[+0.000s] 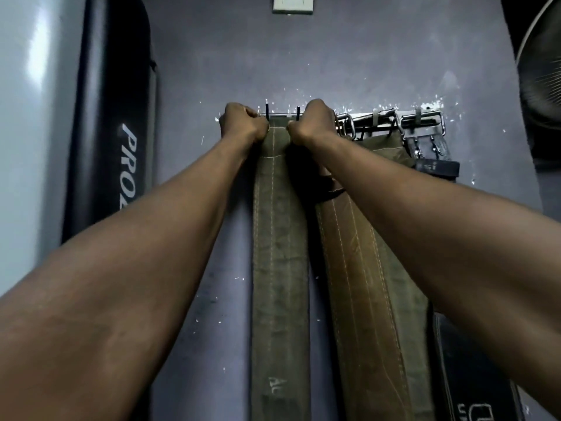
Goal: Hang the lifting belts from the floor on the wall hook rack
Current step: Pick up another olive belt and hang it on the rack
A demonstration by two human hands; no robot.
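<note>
We held the long olive-green stitched canvas belt (279, 253) at its top corners, left hand (243, 124) and right hand (314, 123) both fisted on it. It looked thick, stiff and fairly heavy (hanging straight), so gripping near the steel wall hook rack (385, 117) seemed wisest.

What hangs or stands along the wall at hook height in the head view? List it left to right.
Black pad → left hand → olive belt → right hand → metal buckles → black belt → fan.

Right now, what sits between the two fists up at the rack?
In the head view, the top end of the olive belt spans the gap between the left hand and right hand, with two black hook tips above it.
</note>
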